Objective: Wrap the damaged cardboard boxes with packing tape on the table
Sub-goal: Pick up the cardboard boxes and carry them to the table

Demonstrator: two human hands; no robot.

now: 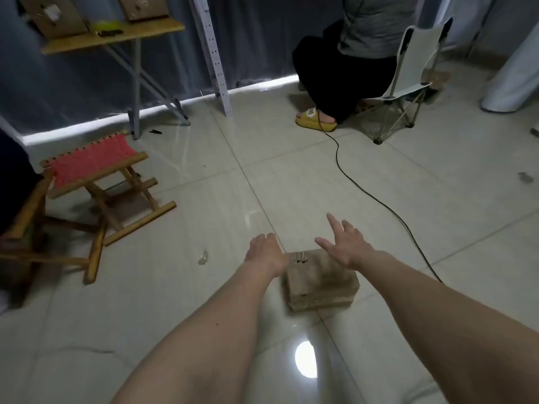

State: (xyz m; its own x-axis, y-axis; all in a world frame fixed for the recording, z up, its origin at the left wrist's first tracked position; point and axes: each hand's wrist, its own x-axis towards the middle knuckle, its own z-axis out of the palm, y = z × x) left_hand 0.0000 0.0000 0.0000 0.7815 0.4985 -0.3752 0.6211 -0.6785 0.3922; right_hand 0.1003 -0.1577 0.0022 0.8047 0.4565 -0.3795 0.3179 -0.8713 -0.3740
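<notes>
A small brown cardboard box (319, 282) lies on the tiled floor, with a torn spot on its far top edge. My left hand (264, 249) hangs just left of the box's far corner, fingers pointing down and away, holding nothing. My right hand (345, 243) hovers above the box's far right side with fingers spread and straight. Neither hand grips the box. Two more cardboard boxes (55, 16) stand on a wooden folding table (116, 36) at the far left. No tape roll can be made out.
A folding stool with a red woven seat (96, 167) stands at left, another wooden stool frame (26, 228) beside it. A person sits on a camp chair (408, 77) at the back right. A black cable (379, 199) runs across the floor. A metal rack post (215, 53) stands behind.
</notes>
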